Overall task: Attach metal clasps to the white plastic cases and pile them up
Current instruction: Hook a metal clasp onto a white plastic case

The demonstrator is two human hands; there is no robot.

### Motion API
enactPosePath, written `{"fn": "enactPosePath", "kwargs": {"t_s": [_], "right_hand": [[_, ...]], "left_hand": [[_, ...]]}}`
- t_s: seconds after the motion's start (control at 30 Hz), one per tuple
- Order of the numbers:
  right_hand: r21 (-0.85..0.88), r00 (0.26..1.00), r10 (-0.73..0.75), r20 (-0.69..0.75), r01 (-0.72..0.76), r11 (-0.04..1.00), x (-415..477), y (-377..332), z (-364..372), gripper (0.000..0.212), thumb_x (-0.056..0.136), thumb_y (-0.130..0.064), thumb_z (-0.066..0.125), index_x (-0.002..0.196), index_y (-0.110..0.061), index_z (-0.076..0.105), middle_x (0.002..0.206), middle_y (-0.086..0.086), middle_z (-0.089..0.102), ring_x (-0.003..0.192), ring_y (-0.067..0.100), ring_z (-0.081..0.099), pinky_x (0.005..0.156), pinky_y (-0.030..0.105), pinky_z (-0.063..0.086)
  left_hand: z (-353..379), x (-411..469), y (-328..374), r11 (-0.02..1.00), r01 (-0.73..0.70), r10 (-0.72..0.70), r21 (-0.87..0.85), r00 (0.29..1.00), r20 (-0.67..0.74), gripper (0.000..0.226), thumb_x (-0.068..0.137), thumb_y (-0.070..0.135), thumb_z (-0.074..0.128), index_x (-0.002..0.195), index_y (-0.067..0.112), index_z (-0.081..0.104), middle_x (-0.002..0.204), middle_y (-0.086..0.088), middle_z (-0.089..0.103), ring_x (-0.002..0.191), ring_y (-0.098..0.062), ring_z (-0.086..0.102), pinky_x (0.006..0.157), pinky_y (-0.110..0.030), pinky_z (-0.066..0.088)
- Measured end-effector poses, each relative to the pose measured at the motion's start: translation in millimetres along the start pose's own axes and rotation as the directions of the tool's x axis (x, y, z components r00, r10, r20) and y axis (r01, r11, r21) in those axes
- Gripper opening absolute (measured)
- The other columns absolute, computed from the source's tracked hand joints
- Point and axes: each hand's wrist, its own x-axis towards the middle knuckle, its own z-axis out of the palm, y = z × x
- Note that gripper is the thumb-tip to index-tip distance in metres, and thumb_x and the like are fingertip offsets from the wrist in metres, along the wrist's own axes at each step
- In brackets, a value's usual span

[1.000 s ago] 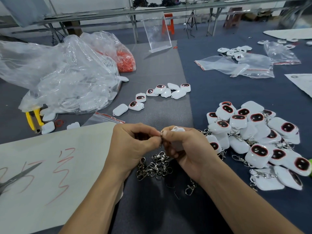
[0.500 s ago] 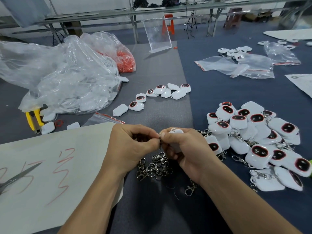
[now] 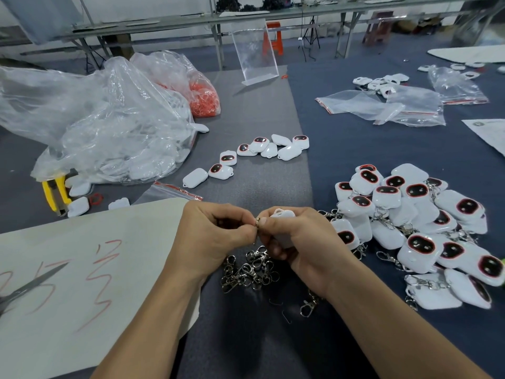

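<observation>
Both forearms reach in from the bottom edge and the 2 hands meet knuckle to knuckle at the centre, just above the table. The left hand (image 3: 210, 236) has its fingers curled under, with thumb and forefinger closed tight on a small metal ring (image 3: 257, 220). The right hand (image 3: 300, 242) is curled round a white case (image 3: 282, 214), whose top loop pokes out above the knuckles; its thumb and forefinger also pinch at the ring, so the fingertips of both hands touch there. How the ring sits on the case is hidden.

Directly under the hands lies a heap of loose clasps (image 3: 248, 269) on the grey mat (image 3: 262, 110). Just to the right is the pile of cases with clasps on them (image 3: 415, 222). Farther back, a short row of bare cases (image 3: 262, 151) lies near a clear bag (image 3: 109, 127) of more. A sheet of paper (image 3: 82, 283) with scissors (image 3: 30, 285) on it lies at the left.
</observation>
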Motion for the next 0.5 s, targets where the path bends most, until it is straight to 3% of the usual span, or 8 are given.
{"fn": "enactPosePath", "kwargs": {"t_s": [0.17, 0.37, 0.43, 0.5], "right_hand": [[-0.004, 0.999, -0.001, 0.039, 0.001, 1.0, 0.6, 1.9, -3.0, 0.027, 0.087, -0.001, 0.064, 0.065, -0.015, 0.07, 0.059, 0.005, 0.058, 0.046, 0.013, 0.043, 0.045, 0.021, 0.03], [-0.037, 0.997, -0.052, 0.062, 0.054, 0.998, 1.9, 4.8, -1.8, 0.011, 0.076, -0.009, 0.07, 0.068, -0.017, 0.072, 0.061, 0.006, 0.06, 0.048, 0.012, 0.047, 0.045, 0.02, 0.035], [-0.105, 0.997, -0.081, -0.014, 0.079, 0.991, 2.7, 4.6, -1.2, 0.01, 0.07, -0.01, 0.069, 0.075, -0.017, 0.074, 0.064, 0.008, 0.062, 0.051, 0.013, 0.049, 0.045, 0.02, 0.038], [-0.182, 0.988, -0.106, -0.114, 0.084, 0.98, 6.0, 6.1, -4.5, 0.025, 0.066, -0.01, 0.067, 0.089, -0.019, 0.069, 0.07, 0.012, 0.067, 0.056, 0.018, 0.054, 0.049, 0.025, 0.043]], "left_hand": [[0.9, 0.4, -1.5, 0.999, 0.028, -0.027, -0.019, 0.999, 0.028, 0.016, 0.055, 0.009, 0.071, 0.058, 0.024, 0.076, 0.051, 0.011, 0.059, 0.05, 0.001, 0.047, 0.049, -0.013, 0.037], [4.1, -0.4, -1.9, 1.0, 0.013, -0.014, -0.025, 1.0, -0.023, 0.012, 0.05, 0.024, 0.064, 0.057, 0.023, 0.074, 0.05, 0.011, 0.054, 0.048, 0.0, 0.043, 0.048, -0.013, 0.033], [3.9, -1.4, -2.1, 0.997, 0.004, 0.002, 0.077, 0.997, -0.08, 0.013, 0.051, 0.028, 0.065, 0.059, 0.025, 0.074, 0.05, 0.008, 0.057, 0.049, -0.001, 0.045, 0.049, -0.016, 0.035], [0.0, -2.3, -4.3, 0.954, -0.02, 0.071, 0.3, 0.985, -0.16, 0.012, 0.054, 0.034, 0.065, 0.061, 0.03, 0.073, 0.053, 0.011, 0.063, 0.048, 0.001, 0.051, 0.05, -0.015, 0.039]]}}
